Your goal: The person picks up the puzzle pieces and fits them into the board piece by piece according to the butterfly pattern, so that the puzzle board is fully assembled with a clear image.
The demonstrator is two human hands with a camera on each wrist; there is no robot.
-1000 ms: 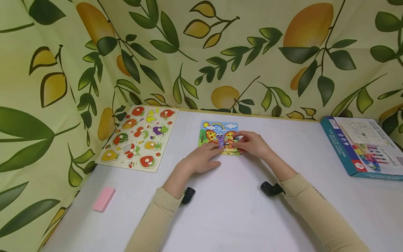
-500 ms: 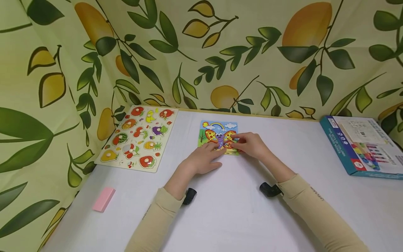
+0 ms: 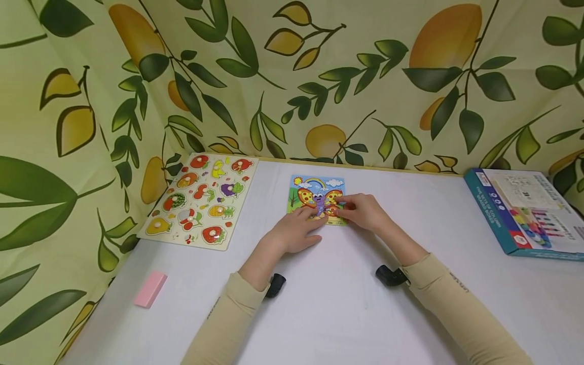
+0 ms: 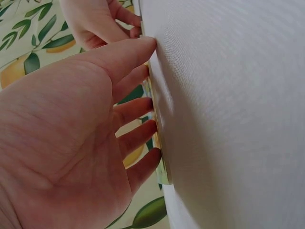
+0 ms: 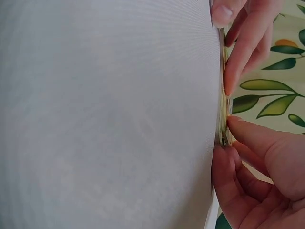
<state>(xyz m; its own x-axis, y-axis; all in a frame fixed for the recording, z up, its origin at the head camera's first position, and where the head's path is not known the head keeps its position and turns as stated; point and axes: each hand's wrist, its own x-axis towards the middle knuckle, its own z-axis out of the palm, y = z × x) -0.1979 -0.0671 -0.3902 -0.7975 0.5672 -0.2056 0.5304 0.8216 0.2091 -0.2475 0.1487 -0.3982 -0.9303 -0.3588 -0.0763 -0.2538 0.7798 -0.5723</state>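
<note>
A small square butterfly puzzle (image 3: 323,182), with a sun, rainbow and tree on it, lies flat on the white table. My left hand (image 3: 296,232) rests on its lower left part with straight fingers. In the left wrist view the fingertips (image 4: 151,125) of that hand press along the puzzle's near edge. My right hand (image 3: 365,210) pinches the lower right wing puzzle piece (image 3: 331,211) at the board's right side. From the right wrist view, the thumb of the right hand (image 5: 271,171) sits on top and curled fingers meet the edge. The piece is mostly hidden there.
A fruit peg puzzle board (image 3: 209,205) lies at the back left. Nearer on the left is a pink block (image 3: 151,289). At the right stands a flat blue game box (image 3: 524,213). Patterned cloth (image 3: 255,76) rises behind the table's back edge.
The lower right wing piece, raised and askew a second ago, now lies flatter in the puzzle. My right hand has shifted slightly down with it; the left hand stays nearly still.
</note>
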